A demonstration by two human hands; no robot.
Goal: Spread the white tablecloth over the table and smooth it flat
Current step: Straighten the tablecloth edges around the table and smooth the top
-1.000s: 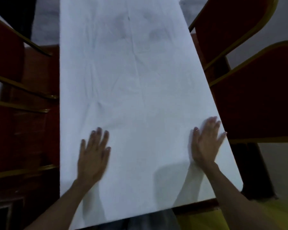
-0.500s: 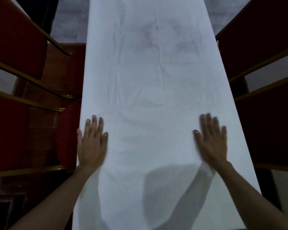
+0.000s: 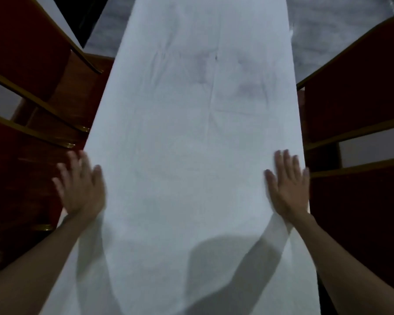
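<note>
Both arms reach forward, left hand (image 3: 81,187) and right hand (image 3: 287,185) flat, palms down, fingers (image 3: 282,159) spread.

Pretty dim shot overall, kind of bluish and underexposed. The white tablecloth (image 3: 198,142) is the only thing catching much light; the red chairs (image 3: 359,92) on both sides sink into near black, with just the gold frame edges glinting a bit. Light seems to come from behind and above the person, since a big soft head-and-arm shadow (image 3: 216,267) falls on the near end of the cloth. The left hand (image 3: 81,187) is smeared with motion blur, its fingers (image 3: 74,159) ghosted; the right hand (image 3: 288,185) is softer than sharp too. Wide-angle lens bends the table edges outward, and everything looks mushy and compressed, no glare anywhere.
</note>
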